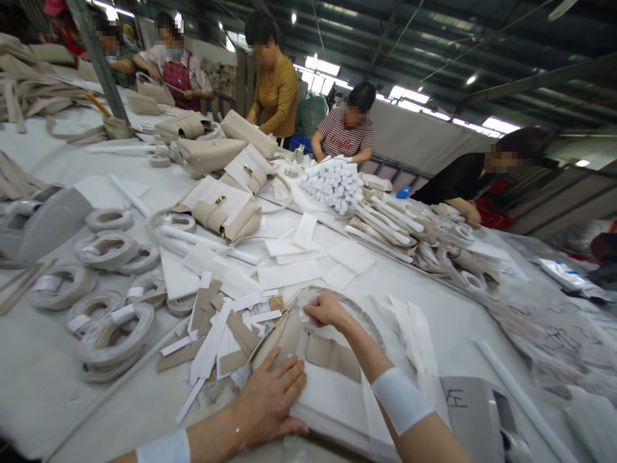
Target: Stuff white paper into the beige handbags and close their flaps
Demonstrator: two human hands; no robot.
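Note:
A beige handbag (pixel 289 337) with a white paper wrap lies flat on the table in front of me. My left hand (pixel 270 399) rests flat on its near side, fingers spread, pressing the white paper down. My right hand (pixel 325 310) reaches to the bag's far end, its fingers curled and pinching a piece of white tissue paper (pixel 308 318) near the bag's curved strap (pixel 357 308). Both wrists wear white bands.
Loose white paper strips and beige card pieces (pixel 212 328) lie left of the bag. Coiled beige straps (pixel 113 334) sit further left. Finished beige bags (pixel 226 215) and a pile of white rolls (pixel 332 183) lie beyond. Several people work along the table's far side.

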